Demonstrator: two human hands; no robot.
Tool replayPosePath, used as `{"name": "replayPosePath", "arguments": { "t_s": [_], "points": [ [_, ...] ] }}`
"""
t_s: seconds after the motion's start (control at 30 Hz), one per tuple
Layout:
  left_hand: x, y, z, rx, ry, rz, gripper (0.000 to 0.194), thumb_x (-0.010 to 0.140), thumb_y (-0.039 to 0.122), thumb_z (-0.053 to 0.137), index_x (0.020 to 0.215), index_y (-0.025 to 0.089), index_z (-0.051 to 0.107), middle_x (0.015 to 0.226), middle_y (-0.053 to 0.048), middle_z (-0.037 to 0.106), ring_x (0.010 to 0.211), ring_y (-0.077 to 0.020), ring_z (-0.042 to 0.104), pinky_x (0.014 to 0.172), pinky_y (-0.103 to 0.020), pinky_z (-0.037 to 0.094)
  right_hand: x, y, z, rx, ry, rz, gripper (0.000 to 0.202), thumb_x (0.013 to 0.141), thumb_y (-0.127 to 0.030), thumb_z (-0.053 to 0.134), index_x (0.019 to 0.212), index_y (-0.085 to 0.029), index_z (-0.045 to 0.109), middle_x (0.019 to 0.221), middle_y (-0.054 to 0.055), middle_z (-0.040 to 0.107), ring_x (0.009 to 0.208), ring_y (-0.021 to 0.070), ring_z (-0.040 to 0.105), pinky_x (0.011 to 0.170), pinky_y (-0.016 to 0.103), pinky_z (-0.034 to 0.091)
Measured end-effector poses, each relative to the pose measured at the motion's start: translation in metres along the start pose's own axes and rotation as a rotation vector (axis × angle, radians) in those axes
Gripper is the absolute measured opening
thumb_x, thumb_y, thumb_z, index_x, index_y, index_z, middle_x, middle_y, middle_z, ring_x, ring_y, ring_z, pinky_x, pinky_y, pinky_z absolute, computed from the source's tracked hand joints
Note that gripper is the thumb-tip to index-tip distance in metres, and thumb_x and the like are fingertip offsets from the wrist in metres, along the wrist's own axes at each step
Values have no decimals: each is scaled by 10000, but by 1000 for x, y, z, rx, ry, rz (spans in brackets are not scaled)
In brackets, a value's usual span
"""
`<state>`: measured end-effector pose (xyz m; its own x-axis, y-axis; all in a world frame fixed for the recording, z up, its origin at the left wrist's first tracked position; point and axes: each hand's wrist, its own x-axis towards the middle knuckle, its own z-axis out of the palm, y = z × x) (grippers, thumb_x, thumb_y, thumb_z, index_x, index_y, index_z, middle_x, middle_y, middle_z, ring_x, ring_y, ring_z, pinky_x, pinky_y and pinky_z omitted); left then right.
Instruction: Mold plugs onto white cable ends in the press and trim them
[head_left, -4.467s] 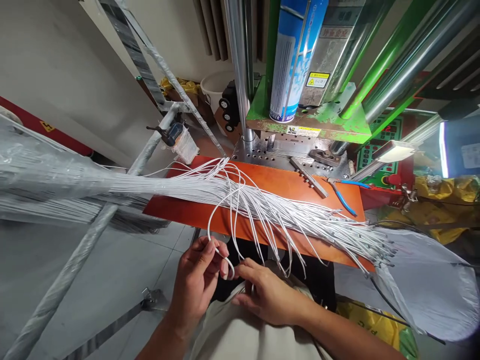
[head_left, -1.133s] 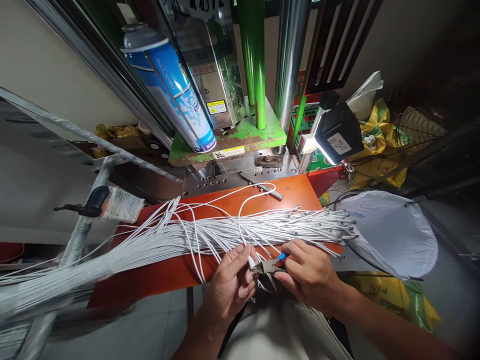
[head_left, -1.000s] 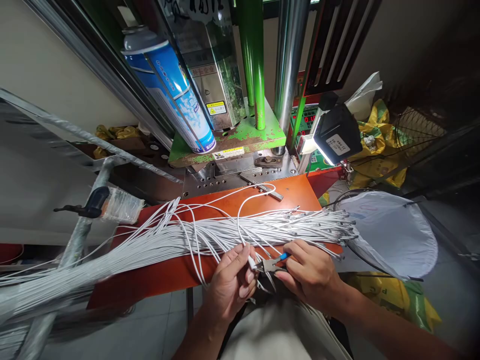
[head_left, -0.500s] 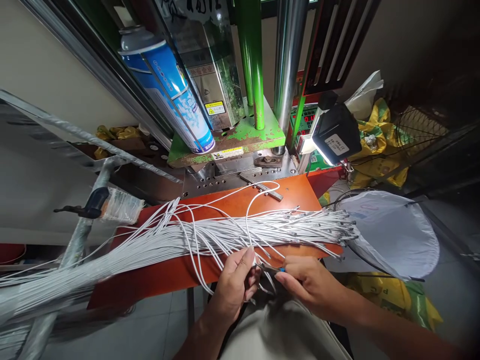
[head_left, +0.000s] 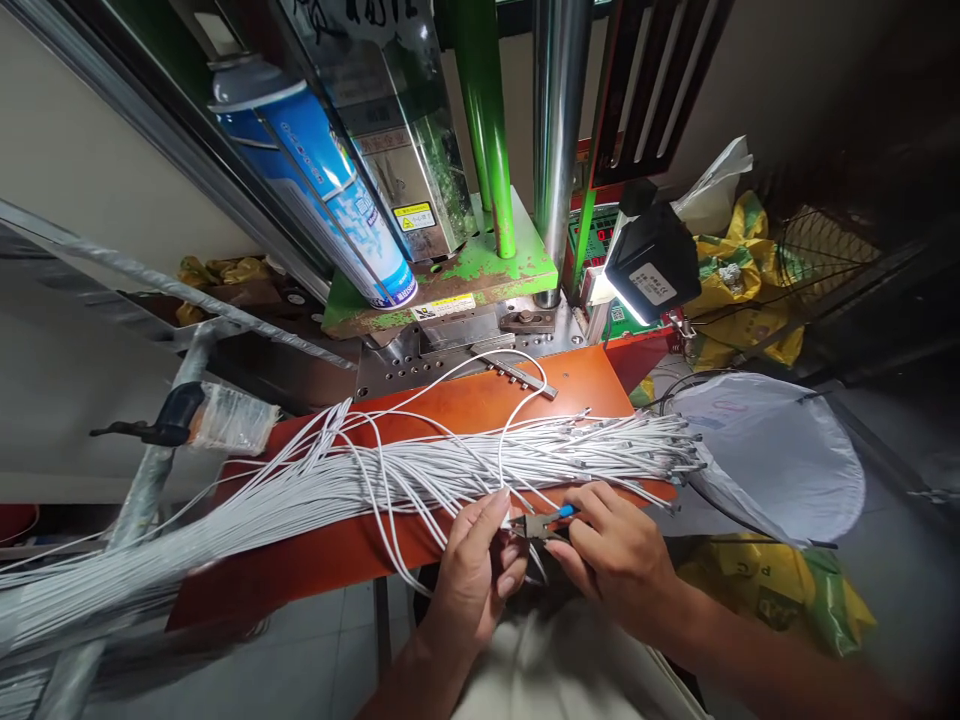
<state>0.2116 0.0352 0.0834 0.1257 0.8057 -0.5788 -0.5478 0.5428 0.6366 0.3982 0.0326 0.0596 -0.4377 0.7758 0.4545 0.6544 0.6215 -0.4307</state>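
left hand [head_left: 474, 565]: while its thumb presses against the curled forefinger, a white cable [head_left: 545, 377] is pinched between them near the cable's end.
right hand [head_left: 619, 550]: fingers curled round the pliers [head_left: 535, 526], a bit of blue grip showing ahead of the forefinger, the thumb lying just below.
pliers: metal nose pointing at the left fingertips, right by the cable end; whether the jaws bite it is too small to tell.
white cable: climbs from the left fingertips, loops over well beyond them, then runs back leftward to the bundle [head_left: 420, 460].
bundle: just beyond the fingers of both hands, stretched from left to right; its tips fan out past the right fingers, and a few strands droop to the left of the left fingers.
orange board [head_left: 592, 380]: under the bundle, reaching farther beyond the fingers.
metal bar [head_left: 540, 386]: past the bundle from the fingers, lying slantwise near the board's far edge.
blue can [head_left: 322, 180]: far beyond the left fingers, tilted in this view, its base at the green plate [head_left: 517, 265].
lamp [head_left: 652, 265]: lit, well beyond the right fingers.
white bag [head_left: 772, 460]: well to the right of the right fingers.
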Motion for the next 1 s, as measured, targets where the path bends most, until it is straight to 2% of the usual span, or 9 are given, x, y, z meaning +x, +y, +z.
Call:
{"name": "replayPosePath", "arguments": {
  "t_s": [0.13, 0.23, 0.37, 0.53, 0.7, 0.83, 1.0],
  "points": [
    [0, -2, 3, -84, 17, -88, 535, 756, 539, 865, 685, 202, 456, 441, 106, 401, 303, -14, 283, 329, -137, 184, 1, 2, -3, -18, 7, -18, 311, 1060, -274, 558, 762, -188, 579, 977, 116, 659, 897, 240, 542, 762, 362, 428],
    [0, -5, 4, -110, -3, -140, 549, 751, 544, 866, 675, 201, 444, 437, 111, 381, 300, -11, 284, 330, -138, 188, 0, 3, -5, -30, 5, -22, 323, 1068, -281, 540, 760, -191, 581, 963, 111, 654, 882, 236, 540, 754, 363, 423],
    [0, -9, 5, -134, 11, -121, 550, 770, 538, 854, 666, 196, 436, 459, 107, 387, 313, -6, 288, 344, -140, 198, -2, 3, -7, -44, -10, -11, 329, 1066, -283, 540, 754, -187, 574, 940, 103, 641, 864, 233, 524, 742, 360, 405],
    [-1, -16, 10, -47, 79, 89, 517, 844, 543, 803, 669, 181, 478, 513, 87, 421, 357, -15, 314, 370, -154, 229, -7, 1, -3, -91, -18, 26, 353, 1062, -293, 562, 722, -197, 550, 839, 64, 593, 797, 215, 487, 687, 347, 341],
    [1, -27, 7, 93, 183, 345, 487, 862, 588, 781, 702, 193, 545, 606, 58, 458, 502, -72, 410, 454, -187, 356, -5, -3, 2, -86, 13, 63, 391, 1082, -287, 517, 701, -200, 537, 800, 53, 571, 777, 209, 479, 659, 347, 303],
    [1, -26, 1, 258, 164, 502, 469, 927, 596, 702, 699, 199, 603, 670, 16, 516, 600, -117, 457, 567, -240, 405, -4, -3, 8, -72, 37, 62, 441, 1107, -313, 466, 687, -198, 534, 769, 49, 552, 741, 193, 476, 628, 346, 275],
    [2, -12, 0, 378, 121, 551, 490, 949, 626, 646, 694, 209, 623, 688, -13, 575, 602, -145, 476, 594, -281, 406, -4, -1, 12, -71, 66, 45, 482, 1126, -355, 420, 688, -197, 547, 721, 28, 507, 638, 165, 409, 569, 347, 212]
  ]
}}
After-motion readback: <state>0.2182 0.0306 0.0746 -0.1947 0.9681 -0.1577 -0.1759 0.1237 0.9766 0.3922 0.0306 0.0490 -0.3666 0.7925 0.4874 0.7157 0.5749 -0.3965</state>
